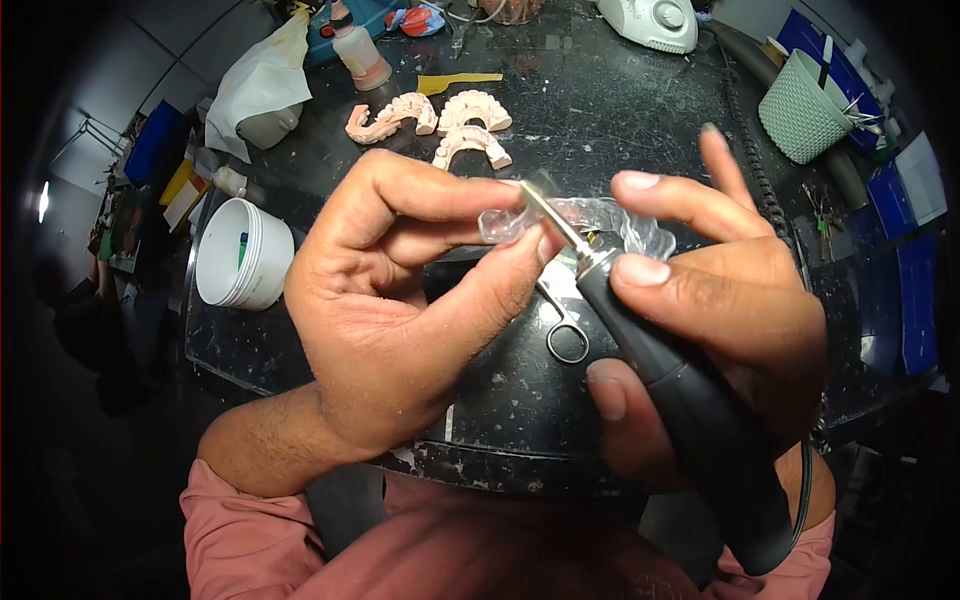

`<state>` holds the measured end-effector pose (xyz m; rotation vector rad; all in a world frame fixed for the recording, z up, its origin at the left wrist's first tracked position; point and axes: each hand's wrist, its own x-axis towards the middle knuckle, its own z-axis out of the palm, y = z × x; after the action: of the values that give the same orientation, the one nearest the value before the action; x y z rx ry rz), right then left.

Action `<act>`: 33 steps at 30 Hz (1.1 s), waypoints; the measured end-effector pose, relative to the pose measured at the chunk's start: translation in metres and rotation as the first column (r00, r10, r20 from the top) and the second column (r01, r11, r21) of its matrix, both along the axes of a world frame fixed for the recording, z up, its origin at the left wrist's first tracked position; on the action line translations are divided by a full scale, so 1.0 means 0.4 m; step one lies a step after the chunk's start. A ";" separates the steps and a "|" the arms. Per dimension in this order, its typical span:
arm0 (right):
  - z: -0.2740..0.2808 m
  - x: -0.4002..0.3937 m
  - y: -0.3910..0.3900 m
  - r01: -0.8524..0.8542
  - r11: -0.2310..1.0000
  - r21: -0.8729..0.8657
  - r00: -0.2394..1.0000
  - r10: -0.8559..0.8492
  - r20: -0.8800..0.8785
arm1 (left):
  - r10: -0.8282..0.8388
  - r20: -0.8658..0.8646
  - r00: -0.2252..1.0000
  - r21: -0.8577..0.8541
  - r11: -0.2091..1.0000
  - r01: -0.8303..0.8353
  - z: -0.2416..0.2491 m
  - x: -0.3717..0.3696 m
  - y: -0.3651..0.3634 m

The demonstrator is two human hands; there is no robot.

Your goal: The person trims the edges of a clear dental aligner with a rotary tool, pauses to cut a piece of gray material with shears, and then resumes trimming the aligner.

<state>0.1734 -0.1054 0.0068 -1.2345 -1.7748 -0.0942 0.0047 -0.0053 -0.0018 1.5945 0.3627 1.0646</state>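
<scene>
Between thumb and forefinger, my left hand (400, 290) pinches a clear plastic dental aligner (648, 236) by its left side. My right hand (725, 290) is closed around a black rotary handpiece (655, 350), with a cable running down from its back end. The handpiece's metal tip (556, 222) points up and left and overlaps the aligner right by my left fingertips. Beneath the hands lies a pair of scissors (568, 342), one finger loop showing and the blades mostly hidden. Several pinkish dental casts (475, 108) rest on the black table just beyond my left hand.
A white tub (270, 250) stands at the left, near a cloth-covered container (268, 120). Behind the casts are a squeeze bottle (360, 58) and a yellow strip (455, 81). A white device (655, 22) sits at the back, with a pale green basket (808, 112) at the right.
</scene>
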 end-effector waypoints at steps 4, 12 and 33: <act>0.015 0.010 -0.009 -0.113 0.989 -0.092 0.993 0.109 -0.048 | 0.011 -0.019 1.000 0.003 1.000 -0.010 0.001 -0.002 0.002; 0.004 0.005 -0.004 -0.146 0.982 -0.117 0.989 0.145 -0.018 | 0.016 0.016 1.000 0.011 1.000 -0.016 0.003 0.000 0.003; 0.008 -0.021 0.005 -0.112 0.993 0.038 0.980 0.117 -0.163 | 0.062 -0.041 0.997 0.438 0.898 -0.038 -0.009 -0.007 0.039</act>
<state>0.1651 -0.1035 0.0100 -1.0852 -1.6899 0.0475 0.0017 0.0103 -0.0055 2.0263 0.2075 1.2027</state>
